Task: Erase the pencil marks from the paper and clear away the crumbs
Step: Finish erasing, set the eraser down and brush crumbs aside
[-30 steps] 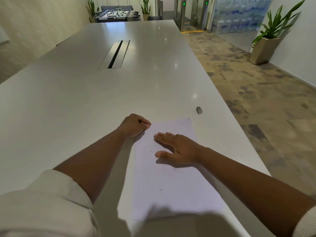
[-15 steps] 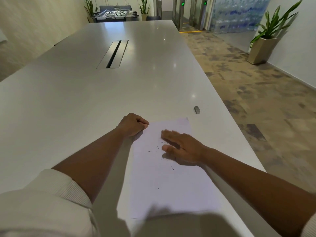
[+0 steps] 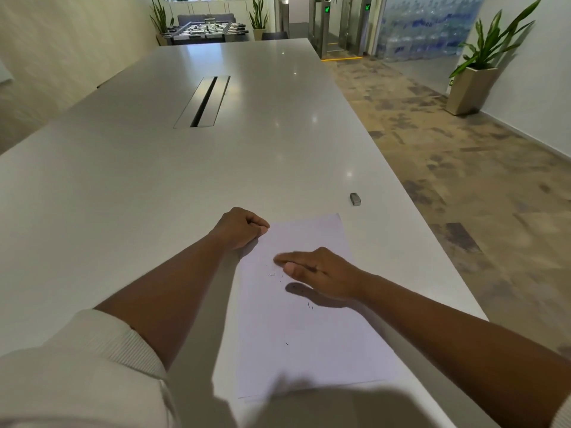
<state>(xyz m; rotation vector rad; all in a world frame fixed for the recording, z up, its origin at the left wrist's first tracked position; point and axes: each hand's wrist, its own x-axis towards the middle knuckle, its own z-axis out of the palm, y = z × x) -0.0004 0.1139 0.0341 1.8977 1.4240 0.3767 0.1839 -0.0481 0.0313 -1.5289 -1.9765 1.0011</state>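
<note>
A white sheet of paper (image 3: 309,341) lies on the white table (image 3: 123,196) in front of me. Dark eraser crumbs (image 3: 273,275) are scattered on its upper half, with a few more lower down. My right hand (image 3: 318,270) hovers flat just over the paper with straight fingers pointing left, blurred by motion, right beside the crumbs. My left hand (image 3: 241,227) is curled into a fist and rests at the paper's far left corner. A small grey eraser (image 3: 355,199) lies on the table beyond the paper's far right corner.
The table's right edge (image 3: 432,242) runs close to the paper, with patterned floor beyond. A metal cable slot (image 3: 204,100) sits in the table's middle. A potted plant (image 3: 475,81) stands by the right wall.
My right hand has swept from the paper's left side toward the right and back leftward, lifting slightly. Crumbs now show to its left. The left fist has stayed in place.
</note>
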